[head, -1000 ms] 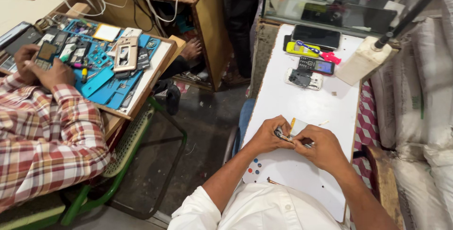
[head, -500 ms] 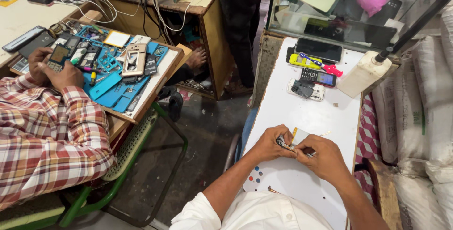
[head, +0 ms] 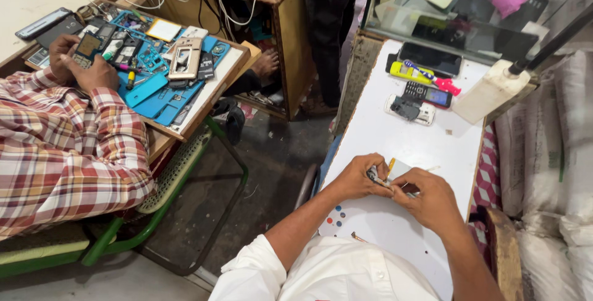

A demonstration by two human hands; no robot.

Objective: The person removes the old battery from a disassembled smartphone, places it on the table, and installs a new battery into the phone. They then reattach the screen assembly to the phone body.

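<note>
Workshop: small repair place with a narrow white table (head: 395,140) in front of the person and a glass cabinet at its far end.
Left hand (head: 358,177): closed around a small grey phone part (head: 378,177), fingers curled over it, so it is held firm just above the table.
Right hand (head: 432,199): pinched on a thin tool (head: 401,188) whose tip meets the part; I cannot tell what kind of tool it is.
Place of the part: between both hands, pressed against the left fingers, with a yellow piece (head: 390,165) standing up just behind the grip.
Beyond the grip: an opened keypad phone (head: 411,109), a second keypad phone (head: 426,94), a black smartphone (head: 430,59) and a yellow tool with pink end (head: 420,76), all well apart from the hands.
Near the left wrist: small coloured dots (head: 336,216) on the table.
Step, as I judge: working on the held part with the tool tip.
Next move needs: steady left hold and a small, exact push of the tool, I think.
Neighbour: a person in a checked sleeve (head: 62,152) holds a phone over a blue mat (head: 157,94).
</note>
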